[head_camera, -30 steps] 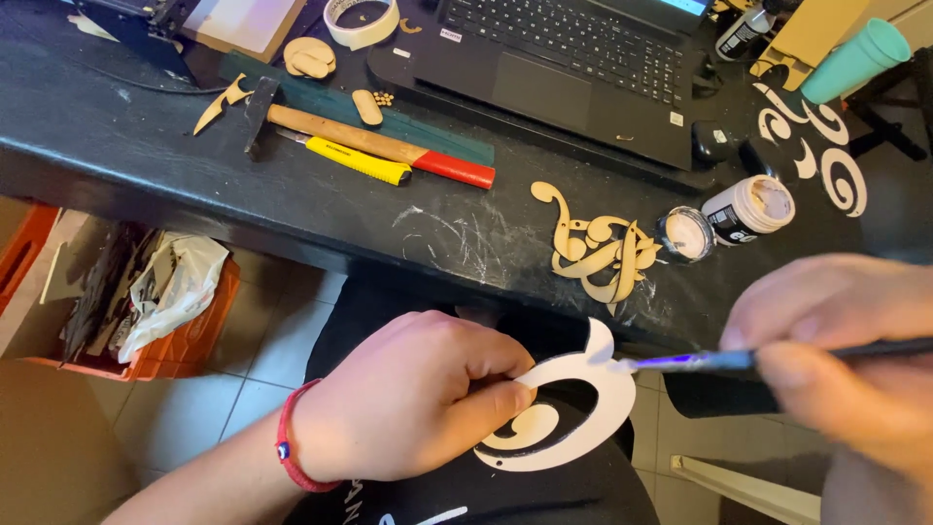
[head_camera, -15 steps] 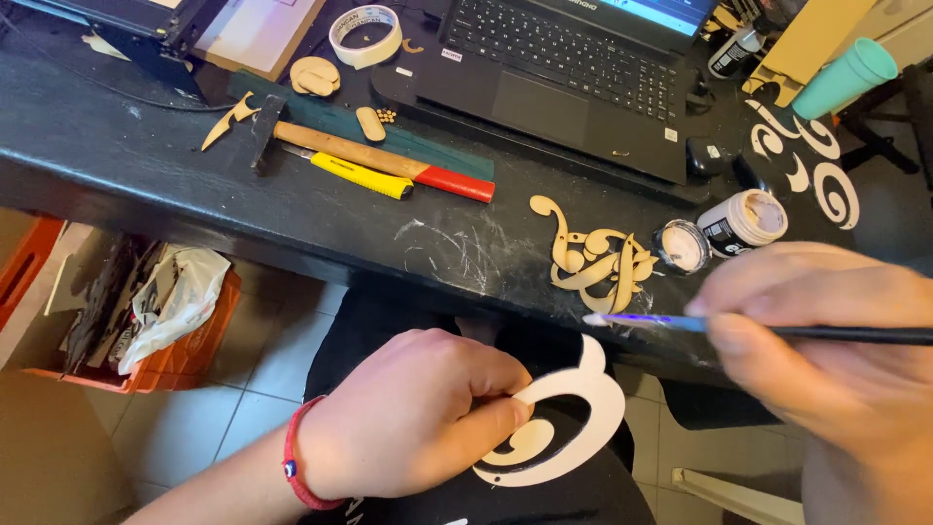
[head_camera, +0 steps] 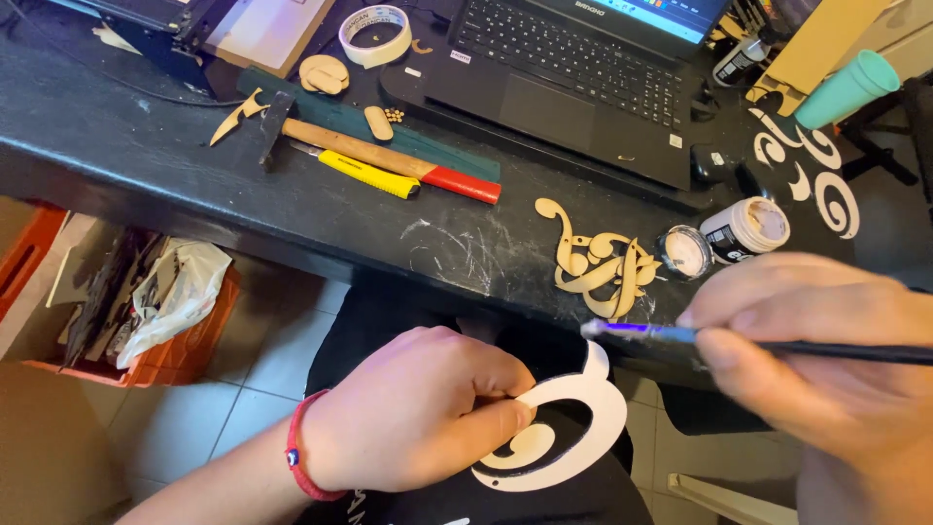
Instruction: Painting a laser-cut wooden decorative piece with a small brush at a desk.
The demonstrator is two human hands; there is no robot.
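Note:
My left hand (head_camera: 418, 408), with a red band at the wrist, grips a curled wooden cut-out (head_camera: 581, 428) painted white, holding it over my lap below the table edge. My right hand (head_camera: 826, 360) holds a thin dark paintbrush (head_camera: 700, 337) whose pale tip sits just above the top of the cut-out. On the black table (head_camera: 194, 185) beyond lie unpainted wooden scroll shapes (head_camera: 593, 258), a small open paint jar (head_camera: 746, 228) and its lid (head_camera: 684, 252).
A hammer (head_camera: 369, 151) and a yellow utility knife (head_camera: 369, 176) lie left of centre. A tape roll (head_camera: 375, 21) and an open laptop (head_camera: 583, 68) sit at the back. White-painted scrolls (head_camera: 826, 180) and a teal cup (head_camera: 844, 89) are at right. An orange crate (head_camera: 155, 321) stands on the floor.
My right hand and the brush have drifted slightly left and down toward the cut-out's top. The left hand keeps its grip, shifted a little.

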